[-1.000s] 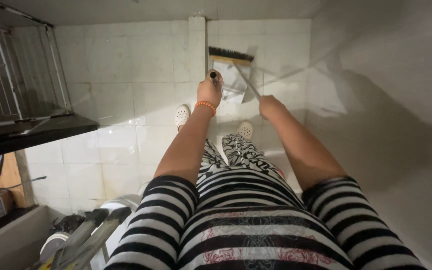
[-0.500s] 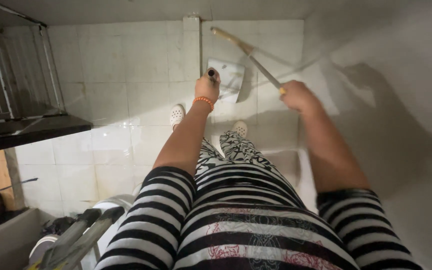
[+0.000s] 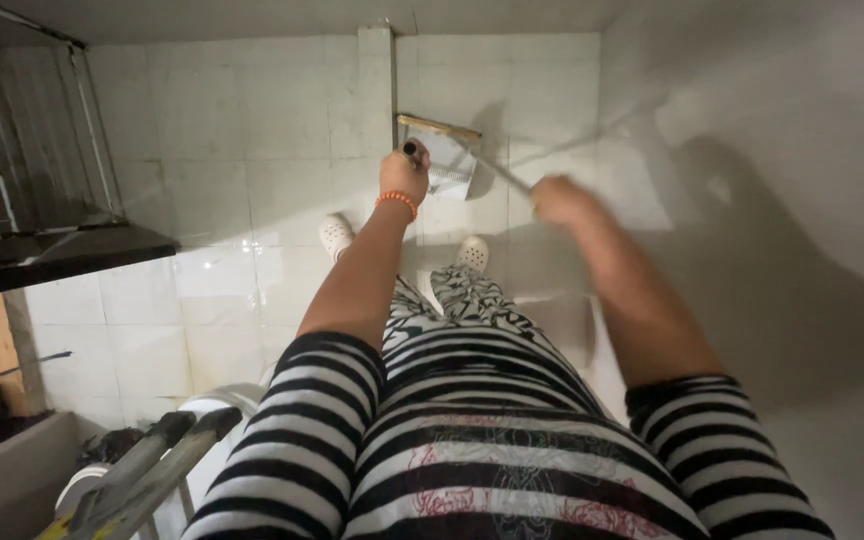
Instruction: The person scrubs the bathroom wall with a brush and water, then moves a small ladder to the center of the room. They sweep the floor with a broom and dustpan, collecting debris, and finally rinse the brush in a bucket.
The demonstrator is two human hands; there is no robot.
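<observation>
I see my left hand (image 3: 404, 176) clenched on the black handle of a dustpan (image 3: 449, 167) resting on the tiled floor (image 3: 222, 200) beside the wall corner; my blurred right hand (image 3: 558, 200) grips a broom (image 3: 472, 150) stick, bristles at the pan's far edge

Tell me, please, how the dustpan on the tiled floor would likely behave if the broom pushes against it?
The dustpan looks thin and light, so it would probably slide on the glossy tiles. The left hand on its upright handle should steady it. It seems rigid, unlikely to flex.
</observation>
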